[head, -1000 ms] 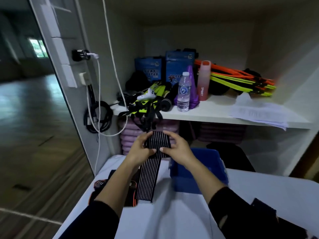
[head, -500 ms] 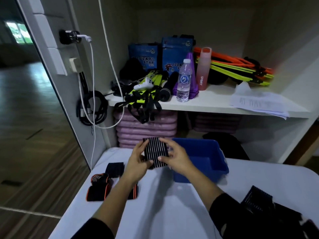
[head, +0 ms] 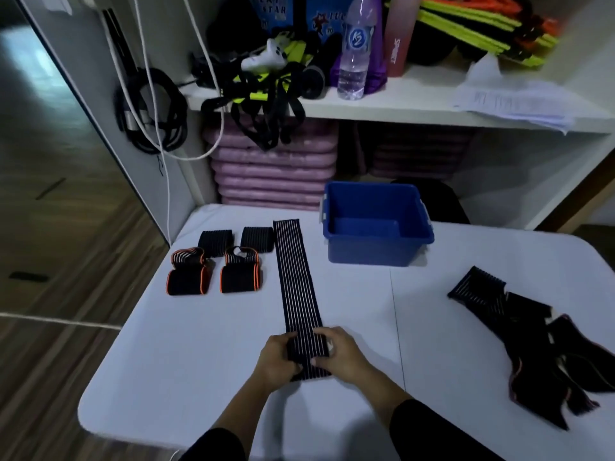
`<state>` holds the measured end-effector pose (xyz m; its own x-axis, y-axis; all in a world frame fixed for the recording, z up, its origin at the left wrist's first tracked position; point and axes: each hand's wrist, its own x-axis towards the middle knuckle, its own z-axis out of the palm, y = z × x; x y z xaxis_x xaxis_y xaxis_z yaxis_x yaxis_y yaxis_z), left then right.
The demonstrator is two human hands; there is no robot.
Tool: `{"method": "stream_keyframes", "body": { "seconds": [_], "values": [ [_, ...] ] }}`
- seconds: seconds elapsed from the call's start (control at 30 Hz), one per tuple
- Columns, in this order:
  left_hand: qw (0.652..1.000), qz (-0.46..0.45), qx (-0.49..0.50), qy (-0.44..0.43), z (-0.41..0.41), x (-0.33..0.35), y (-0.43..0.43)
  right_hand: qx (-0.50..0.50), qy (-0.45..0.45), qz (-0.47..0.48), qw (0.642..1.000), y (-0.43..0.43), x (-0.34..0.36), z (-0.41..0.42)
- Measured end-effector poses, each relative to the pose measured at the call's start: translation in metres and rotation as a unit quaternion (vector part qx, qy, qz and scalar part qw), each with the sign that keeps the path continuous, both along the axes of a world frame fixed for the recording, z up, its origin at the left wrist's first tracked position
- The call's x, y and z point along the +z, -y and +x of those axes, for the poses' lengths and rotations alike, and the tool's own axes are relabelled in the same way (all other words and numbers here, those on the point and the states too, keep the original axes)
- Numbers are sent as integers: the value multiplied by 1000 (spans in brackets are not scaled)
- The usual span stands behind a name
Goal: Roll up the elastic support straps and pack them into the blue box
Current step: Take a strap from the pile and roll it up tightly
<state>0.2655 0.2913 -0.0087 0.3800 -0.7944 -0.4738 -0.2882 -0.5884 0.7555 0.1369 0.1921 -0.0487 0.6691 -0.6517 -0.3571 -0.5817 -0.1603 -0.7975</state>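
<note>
Rolling, head view: left hand (head: 278,361) and right hand (head: 342,357) grip the near end of the striped strap (head: 296,277), laid flat beyond the fingers. Blue box (head: 369,252) beyond, empty. Four bundles (head: 216,241) beyond-left; loose pile (head: 532,344) right, unrolled.

The striped strap (head: 296,281), held up in front of the shelf half a second ago, now lies flat along the bench (head: 199,361), from lower centre up to just left of the blue box (head: 376,227). The left hand (head: 278,359) and right hand (head: 339,356) have dropped to its near end, fingers curled over it.
</note>
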Motion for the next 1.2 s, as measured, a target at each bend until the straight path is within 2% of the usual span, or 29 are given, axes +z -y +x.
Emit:
{"method": "stream_keyframes", "body": {
  "seconds": [0.13,0.2,0.33,0.43,0.57,0.7,0.8,0.9,1.0,1.1,1.2],
  "values": [
    [990,81,-41,108,-4,-11,-16,32,-43,-36,998,-10,-3,-15],
    [986,84,-47,136,-6,-12,-19,52,-58,-65,995,-12,-4,-22],
    [971,77,-60,217,-11,-18,-25,52,-57,-66,995,-17,-7,-27],
    [964,72,-77,244,-15,-19,-26,61,-54,-76,994,-19,-6,-29],
    [969,54,-50,236,-17,-16,-19,40,-39,-66,996,-19,-5,-36],
    [984,-26,-6,174,-28,-6,4,-75,5,-62,995,-4,7,-54],
    [991,-64,11,114,-45,6,35,-148,4,-70,986,19,15,-79],
    [993,-79,-13,89,-70,15,71,-218,2,-98,971,46,26,-112],
    [989,-107,-49,93,-104,20,109,-275,-39,-150,949,72,38,-153],
    [986,-125,-68,83,-142,24,145,-330,-41,-159,930,100,38,-195],
    [987,-125,-90,55,-179,21,182,-315,-94,-196,924,131,38,-233]
  ]
}}
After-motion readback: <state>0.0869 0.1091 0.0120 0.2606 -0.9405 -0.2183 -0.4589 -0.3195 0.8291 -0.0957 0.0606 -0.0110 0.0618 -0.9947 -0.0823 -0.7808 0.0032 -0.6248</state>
